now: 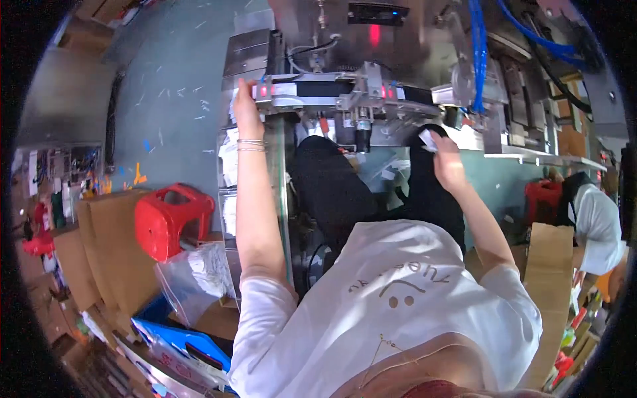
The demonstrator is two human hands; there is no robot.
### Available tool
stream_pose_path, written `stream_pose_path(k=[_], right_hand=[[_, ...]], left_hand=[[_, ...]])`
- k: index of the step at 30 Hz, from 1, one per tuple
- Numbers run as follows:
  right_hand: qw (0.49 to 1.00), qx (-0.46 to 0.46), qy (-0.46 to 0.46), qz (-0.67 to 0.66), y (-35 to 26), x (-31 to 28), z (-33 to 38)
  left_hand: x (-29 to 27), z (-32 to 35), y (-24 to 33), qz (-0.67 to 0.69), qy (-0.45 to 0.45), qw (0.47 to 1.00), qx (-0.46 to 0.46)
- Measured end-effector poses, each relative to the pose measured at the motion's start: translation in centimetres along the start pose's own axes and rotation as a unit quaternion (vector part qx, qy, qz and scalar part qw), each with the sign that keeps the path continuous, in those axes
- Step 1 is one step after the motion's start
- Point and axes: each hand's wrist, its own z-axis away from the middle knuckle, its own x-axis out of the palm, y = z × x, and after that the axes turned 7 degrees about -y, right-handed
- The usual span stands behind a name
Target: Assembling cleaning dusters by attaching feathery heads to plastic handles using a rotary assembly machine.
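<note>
- Grey-green floor [166, 126] is showing left of a brushed-metal machine [424, 53].
- Right hand [450, 162] is pinching a small white rectangular slip [428, 140] above the black-trousered right knee [424, 169], apart from the machine's flat black belt [324, 88].
- Left hand [247, 113] is resting at the belt's left end; can't tell whether it's grasping anything, fingertips too small and blurred.
- Another white slip [284, 88] is lying on the belt, just right of the left hand.
- Step, my read: slips are being fed at left and taken off at right. Next move is probably calling for a flat, square placement by the left hand, and the right hand letting its slip go.
- Counts: two hands are working; one slip is being held for sure, one is riding the belt. Two white slip piles [227, 159] are sitting below the left hand, single slips uncountable. Two red plastic stools [174, 219] are standing around, one each side.
</note>
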Motion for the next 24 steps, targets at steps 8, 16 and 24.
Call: stream_pose_path(k=[8,16,24], right_hand=[[0.995,0.086,0.036,-0.025,-0.3,0.7,3.1],[0.988,0.062,0.039,-0.133,-1.9,1.4,3.8],[0.834,0.130,0.023,-0.535,-13.6,-4.3,-4.3]], left_hand=[[-1.8,-0.4,0.7,0.131,0.037,0.991,-0.009],[0.0,8.9,8.0,0.002,0.318,0.899,0.300],[11.0,18.0,5.8,0.082,0.040,0.986,0.137]])
